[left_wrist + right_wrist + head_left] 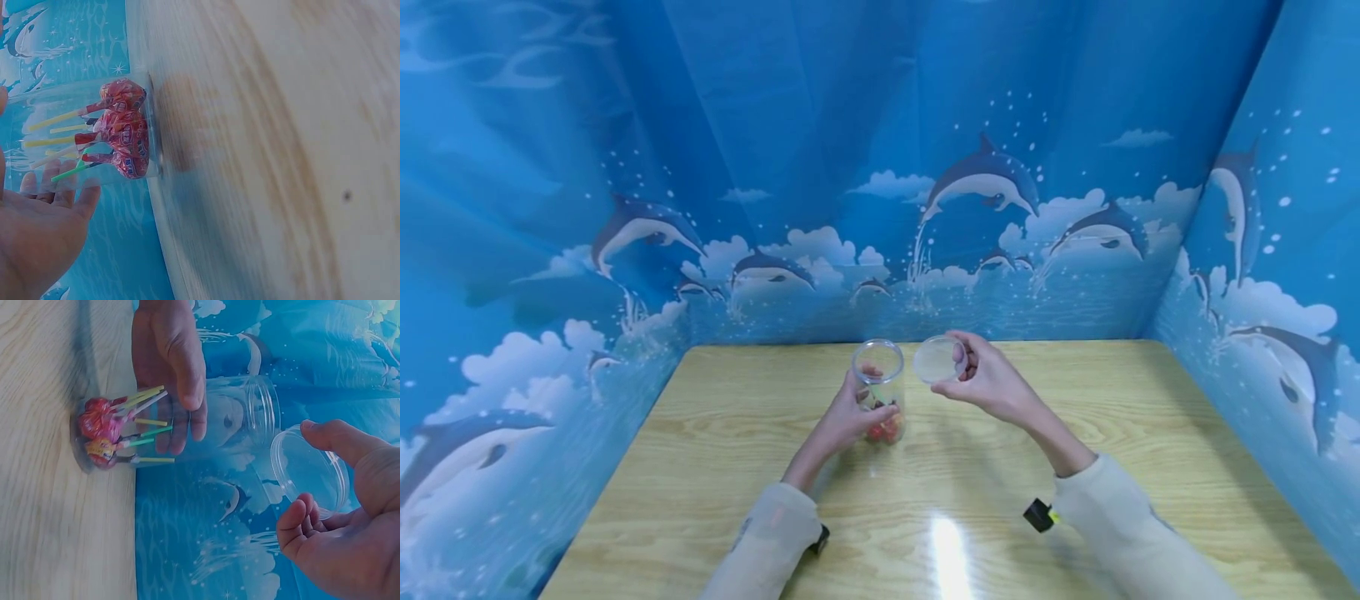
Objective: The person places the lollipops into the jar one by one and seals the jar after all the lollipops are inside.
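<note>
A clear plastic jar stands upright on the table, its mouth uncovered. Several wrapped lollipops lie at its bottom, red and orange heads down, with yellow, green and white sticks pointing up. My left hand grips the jar around its side, thumb across the front and fingers behind. Just right of the jar's mouth, my right hand pinches a round clear lid by its edge between thumb and fingers. In the right wrist view the lid is tilted and close beside the jar's rim.
The wooden table has a light grain and a bright reflection near the front. Blue curtains printed with dolphins and clouds hang behind and at both sides. A small black device sits by the right sleeve.
</note>
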Demonstrator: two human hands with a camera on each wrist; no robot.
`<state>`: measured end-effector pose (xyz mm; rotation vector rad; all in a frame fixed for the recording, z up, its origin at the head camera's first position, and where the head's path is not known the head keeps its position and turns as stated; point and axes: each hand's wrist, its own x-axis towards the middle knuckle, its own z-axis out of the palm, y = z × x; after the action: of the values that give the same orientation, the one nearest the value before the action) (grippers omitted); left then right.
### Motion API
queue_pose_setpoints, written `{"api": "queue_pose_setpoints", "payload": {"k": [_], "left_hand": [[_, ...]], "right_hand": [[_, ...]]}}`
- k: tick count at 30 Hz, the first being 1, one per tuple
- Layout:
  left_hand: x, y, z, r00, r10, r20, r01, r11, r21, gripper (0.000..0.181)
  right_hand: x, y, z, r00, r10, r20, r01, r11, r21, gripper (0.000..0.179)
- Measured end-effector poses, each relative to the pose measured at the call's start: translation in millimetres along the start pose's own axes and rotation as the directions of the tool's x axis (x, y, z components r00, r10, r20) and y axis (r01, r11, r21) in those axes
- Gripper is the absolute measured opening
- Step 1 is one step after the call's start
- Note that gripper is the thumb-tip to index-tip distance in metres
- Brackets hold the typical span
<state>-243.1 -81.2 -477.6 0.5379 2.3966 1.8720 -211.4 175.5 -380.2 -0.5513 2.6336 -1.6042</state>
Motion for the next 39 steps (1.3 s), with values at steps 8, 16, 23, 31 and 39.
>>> {"api": "queue_pose_setpoints", "payload": {"k": [8,16,23,31,39], "left_hand": [[0.6,-1.5,-1.4,1.000,0.020,0.009,-0.020,1.000,0.016,0.067],[-1.1,0.3,-1.6,1.000,0.006,0.017,-0.006,1.000,0.019,0.067],[-1.6,2.2,-1.1,1.000,-0.001,0.005,0.001,1.000,0.007,0.066],[-1.3,0.4,-0.7,1.000,-0.003,0.004,0.003,1.000,0.016,0.067],[-0.8,-0.4,-0.1,1.000,0.007,0.006,-0.007,1.000,0.015,0.068]], "right_hand": [[5.0,-9,6,1.000,-0.016,0.014,0.017,0.999,-0.030,0.087],[7.8,-9,7,1.000,-0.024,0.016,0.025,0.998,-0.060,0.087],[11.3,-5,9,0.996,-0.075,0.041,0.071,0.993,0.100,0.086],[19.3,1,19,0.992,-0.129,0.014,0.123,0.968,0.220,0.085],[28.3,-3,34,0.985,-0.164,-0.043,0.170,0.966,0.196,0.083]]}}
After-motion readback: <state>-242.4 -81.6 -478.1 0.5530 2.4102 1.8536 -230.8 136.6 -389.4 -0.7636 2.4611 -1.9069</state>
